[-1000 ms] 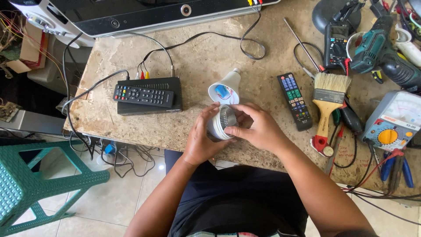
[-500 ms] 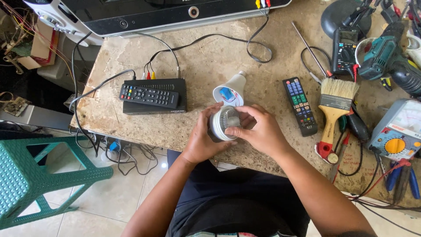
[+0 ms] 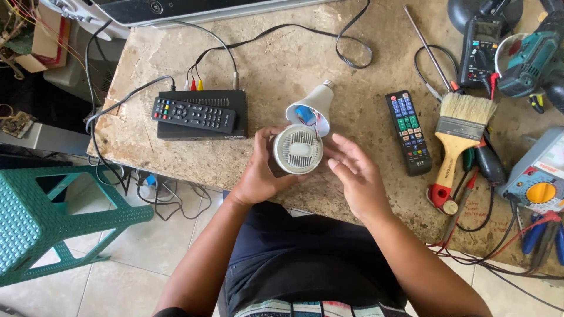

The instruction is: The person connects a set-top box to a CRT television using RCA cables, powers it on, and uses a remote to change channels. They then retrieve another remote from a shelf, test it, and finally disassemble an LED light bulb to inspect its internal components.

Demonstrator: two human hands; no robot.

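My left hand (image 3: 258, 173) grips a round white lamp part (image 3: 298, 149) with a ribbed, vented face, held just above the stone table's front edge. Thin wires run from it to the white bulb housing (image 3: 311, 107), which lies on its side on the table with a blue component showing inside and its screw cap pointing away. My right hand (image 3: 355, 176) hovers just right of the round part with fingers apart, holding nothing.
A black set-top box (image 3: 235, 103) with a remote (image 3: 194, 114) on it sits to the left. A second remote (image 3: 408, 132), a paintbrush (image 3: 458, 135), a multimeter (image 3: 479, 53), screwdrivers, pliers and cables crowd the right. A green plastic stool (image 3: 53, 223) stands on the floor.
My right hand has let go of the round part and drawn back to the right, uncovering its vented face. The left hand still holds it.
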